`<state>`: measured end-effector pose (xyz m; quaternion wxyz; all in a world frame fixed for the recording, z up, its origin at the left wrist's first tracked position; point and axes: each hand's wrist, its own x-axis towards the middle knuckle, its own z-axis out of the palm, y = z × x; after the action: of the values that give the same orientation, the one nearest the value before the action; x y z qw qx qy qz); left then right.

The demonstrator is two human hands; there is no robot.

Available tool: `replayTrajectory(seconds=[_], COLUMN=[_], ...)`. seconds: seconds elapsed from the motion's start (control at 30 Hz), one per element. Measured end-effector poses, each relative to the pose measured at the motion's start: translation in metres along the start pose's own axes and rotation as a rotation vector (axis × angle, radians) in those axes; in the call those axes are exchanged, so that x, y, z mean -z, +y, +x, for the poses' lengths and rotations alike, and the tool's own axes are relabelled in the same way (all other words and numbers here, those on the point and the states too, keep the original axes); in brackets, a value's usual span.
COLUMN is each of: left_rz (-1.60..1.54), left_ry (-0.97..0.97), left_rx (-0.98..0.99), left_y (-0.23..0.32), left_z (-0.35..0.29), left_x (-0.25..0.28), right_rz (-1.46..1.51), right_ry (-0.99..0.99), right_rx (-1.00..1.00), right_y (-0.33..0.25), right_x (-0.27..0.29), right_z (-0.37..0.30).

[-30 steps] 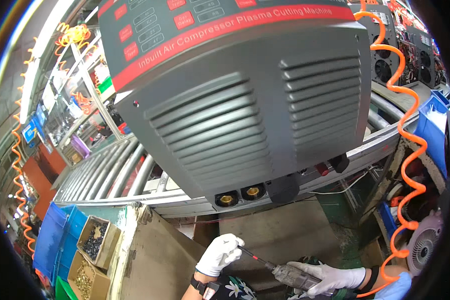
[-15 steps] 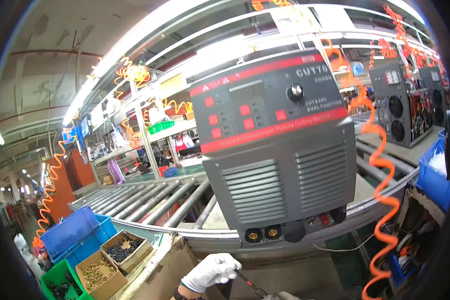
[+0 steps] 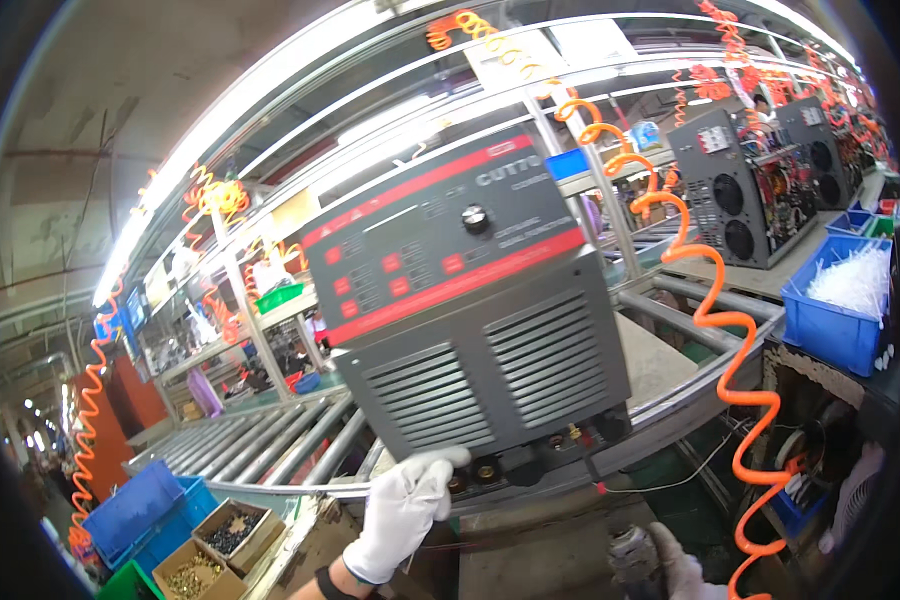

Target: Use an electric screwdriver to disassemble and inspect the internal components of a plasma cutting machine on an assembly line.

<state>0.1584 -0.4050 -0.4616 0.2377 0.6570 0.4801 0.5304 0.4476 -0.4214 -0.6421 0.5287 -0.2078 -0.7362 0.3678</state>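
A grey plasma cutter (image 3: 470, 345) with red stripes, a knob and louvred vents stands tilted in view on the roller line. My left hand (image 3: 405, 510), in a white glove, has bent fingers against its lower front edge, beside the round sockets (image 3: 486, 470). Low on the right, my gloved right hand (image 3: 678, 568) is wrapped round a power screwdriver (image 3: 633, 560), its body partly out of frame. The driver's dark bit, with a red band (image 3: 601, 489), points up at the lower panel, close to a small brass-coloured screw (image 3: 574, 432).
Orange coiled air hose (image 3: 745, 400) hangs right of the machine. Cardboard boxes of black (image 3: 232, 530) and brass (image 3: 190, 577) small parts and blue bins (image 3: 155, 520) sit lower left. Rollers (image 3: 260, 435) run leftward. A blue bin of white ties (image 3: 838, 295) and open machines (image 3: 735, 190) stand right.
My left hand has let go of the driver bit and moved up-left to the machine's lower edge. The screwdriver in my right hand has swung up toward the lower panel. The view has shifted right.
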Motion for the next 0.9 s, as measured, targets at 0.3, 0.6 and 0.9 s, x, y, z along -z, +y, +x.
replayTrajectory(seconds=[0.3,0.6,0.9], left_rz=[1.400,1.471,1.524], left_ry=[-0.031,0.341,0.444], left_rx=[-1.096,-1.117,-1.209], left_y=[0.027,0.035,0.038], left_z=[0.066,0.103,0.119], left_x=[-0.039,-0.039,-0.043], right_rz=[-0.225,0.138,-0.087], right_ry=[0.158,0.138,0.017], right_rx=[-0.131,-0.219,-0.103], right_y=[0.023,0.054,0.070], right_x=[0.036,0.042,0.060], right_z=[-0.045,-0.032,0.022])
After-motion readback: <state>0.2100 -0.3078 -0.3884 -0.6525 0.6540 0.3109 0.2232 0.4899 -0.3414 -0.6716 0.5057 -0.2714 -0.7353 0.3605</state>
